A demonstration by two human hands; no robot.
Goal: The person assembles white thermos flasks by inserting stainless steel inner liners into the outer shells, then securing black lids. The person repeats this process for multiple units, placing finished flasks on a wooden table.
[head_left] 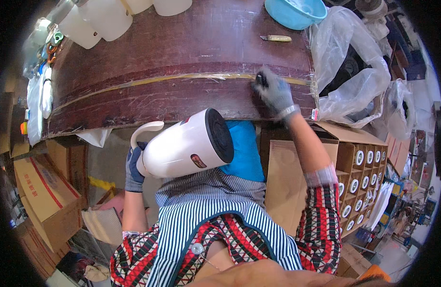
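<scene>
A white vacuum jug (175,148) lies on its side in front of my body, above my lap. Its round black base (219,136) faces right, and a curved white handle (148,127) rises at its left end. My left hand (134,167), in a grey and dark blue glove, is closed around the narrow neck end beside the handle. Over the table's near part, my right hand (276,93) is in a grey glove, apart from the jug. Its fingers are curled, dark at the tips and slightly blurred; whatever they may hold cannot be made out.
A dark red table (182,52) has yellowish tape along it. White containers (105,19) stand far left; a light-blue basin (297,12) and a short knife (276,38) lie far right. Clear plastic bags (342,43) hang right. A divided carton (354,167) and closed cartons (48,191) flank me.
</scene>
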